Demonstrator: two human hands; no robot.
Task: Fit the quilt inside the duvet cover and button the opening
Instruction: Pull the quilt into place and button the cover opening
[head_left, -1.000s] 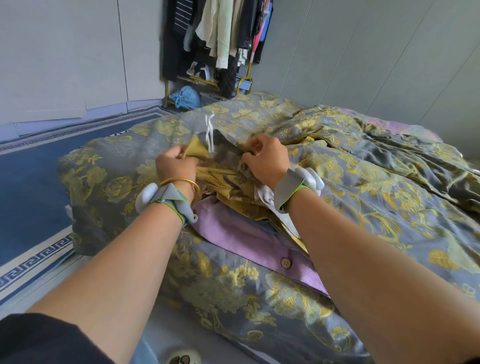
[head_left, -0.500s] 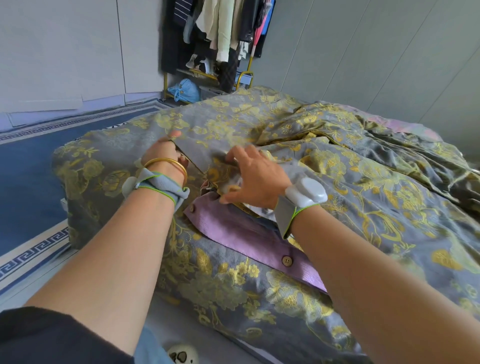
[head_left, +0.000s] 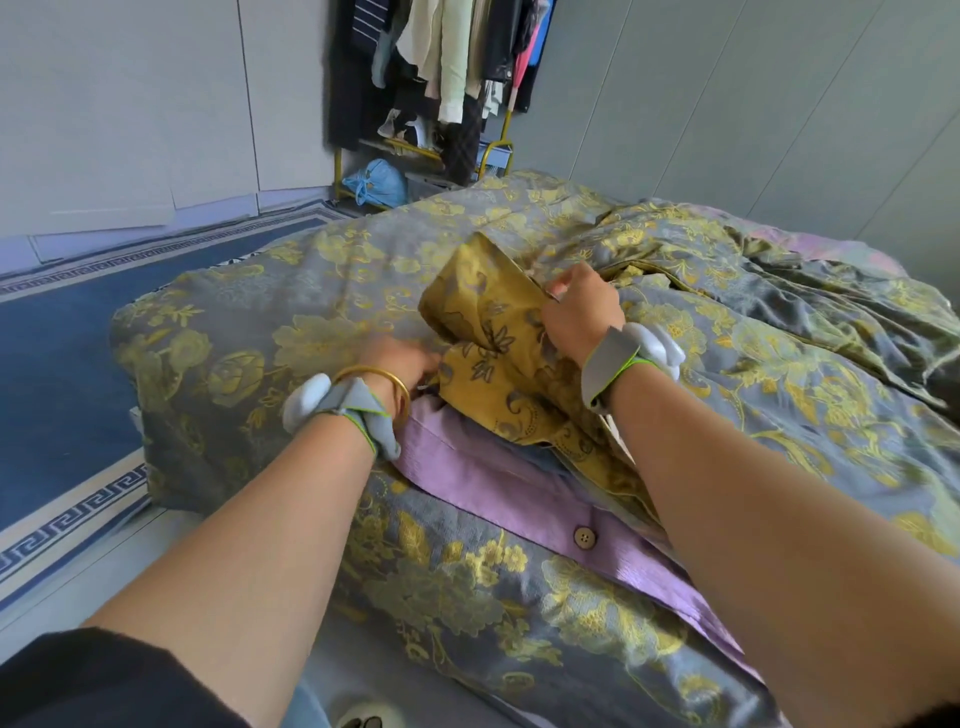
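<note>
A grey duvet cover (head_left: 291, 322) with yellow flowers lies bulky across the bed. Its opening faces me, edged by a lilac placket (head_left: 498, 488) with one brown button (head_left: 584, 536). A flap of the cover (head_left: 488, 332) is folded back, showing its mustard-yellow underside. My right hand (head_left: 579, 306) grips the upper edge of that flap. My left hand (head_left: 400, 366) reaches under the flap at the opening's left end, its fingertips hidden in the fabric. A sliver of white quilt (head_left: 618, 431) shows by my right wrist.
A blue carpet (head_left: 57, 364) with a patterned border lies left of the bed. A clothes rack (head_left: 447, 78) with hanging garments and a blue bag (head_left: 376, 184) stands at the far wall. The cover is crumpled at the right (head_left: 810, 291). Grey walls close the room.
My right hand has lifted and folded back the cover's flap, baring its yellow underside. My left hand has moved right and down into the opening's corner.
</note>
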